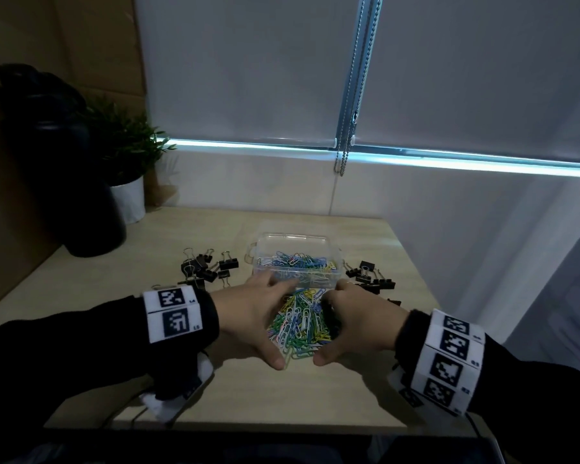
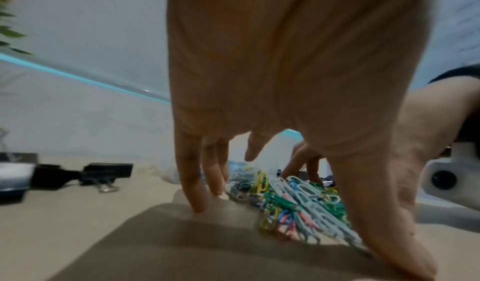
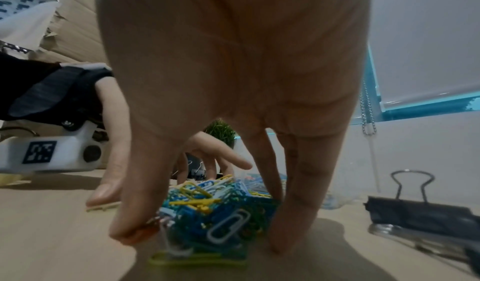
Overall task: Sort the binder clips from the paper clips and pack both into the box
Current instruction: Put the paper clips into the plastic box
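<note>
A heap of coloured paper clips point(image 1: 298, 324) lies on the table just in front of the clear plastic box point(image 1: 292, 236), which holds more paper clips. My left hand point(image 1: 252, 313) and right hand point(image 1: 359, 318) flank the heap, thumbs nearly meeting at its near edge. In the left wrist view my left hand point(image 2: 259, 80) stands with straight fingertips on the table beside the paper clips point(image 2: 298, 199). In the right wrist view my right hand point(image 3: 233, 70) does the same, its thumb against the paper clips point(image 3: 207, 203). Black binder clips point(image 1: 208, 267) lie in groups left and right of the box.
The right group of binder clips point(image 1: 370, 277) lies close behind my right hand, one large binder clip point(image 3: 420, 211) beside it. A black bottle point(image 1: 61, 169) and a potted plant point(image 1: 128, 155) stand at the back left. A blind chain point(image 1: 349, 128) hangs behind the table.
</note>
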